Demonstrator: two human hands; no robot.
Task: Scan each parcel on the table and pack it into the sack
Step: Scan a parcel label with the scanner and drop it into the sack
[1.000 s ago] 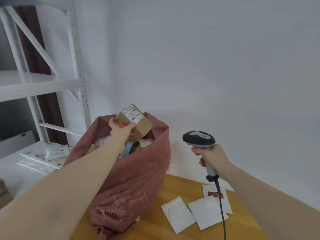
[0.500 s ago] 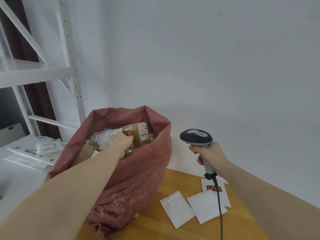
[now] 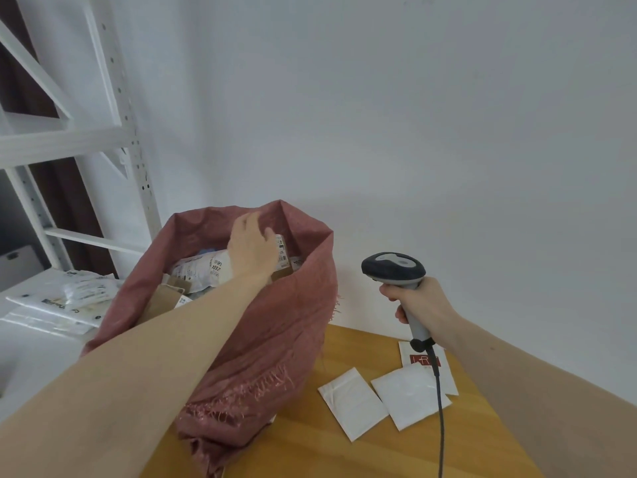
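Observation:
A dusty-red woven sack [image 3: 275, 326] stands open at the table's left end, filled with several parcels. The small cardboard box [image 3: 283, 261] with a white label lies inside, partly hidden behind my left hand [image 3: 251, 248]. That hand hovers over the sack's mouth with relaxed fingers and holds nothing. My right hand [image 3: 424, 304] grips the handle of a grey and black barcode scanner [image 3: 393, 268], held upright to the right of the sack. Three flat white envelopes lie on the wooden table [image 3: 344, 453]: one [image 3: 351, 402] nearest the sack, one [image 3: 410, 399] beside it, one with a red mark [image 3: 426, 361] behind.
A white metal shelf rack [image 3: 134, 153] stands to the left of the sack. A low white surface there holds several plastic mail bags [image 3: 69, 298]. A white wall [image 3: 413, 132] runs behind the table. The scanner's cable [image 3: 440, 426] hangs down over the envelopes.
My left hand has lowered the cardboard box into the sack, let go of it, and now lifts away with loose fingers. The scanner hand has stayed roughly where it was.

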